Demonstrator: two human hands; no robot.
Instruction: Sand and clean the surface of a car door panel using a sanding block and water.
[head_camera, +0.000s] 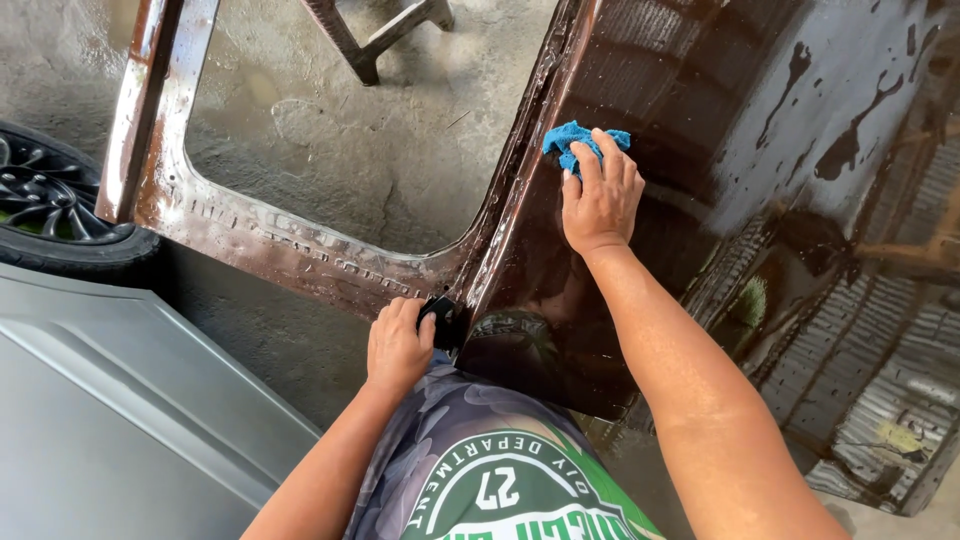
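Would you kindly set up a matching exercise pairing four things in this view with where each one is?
Things:
1. blue cloth
2. black wheel
3. grey panel
4. left hand

Places:
A. lower left, lying flat
B. gripping the door's edge
C. under the right hand on the wet brown door
D. at the left edge, on the floor

Pairs: 1-C, 2-D, 3-A, 4-B

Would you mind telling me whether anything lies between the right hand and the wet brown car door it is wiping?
Only the blue cloth: it sits bunched under the fingertips of the right hand, pressed against the glossy brown car door. Nothing else visible stands between them. The left hand grips the door's edge lower down, clear of the wiping.
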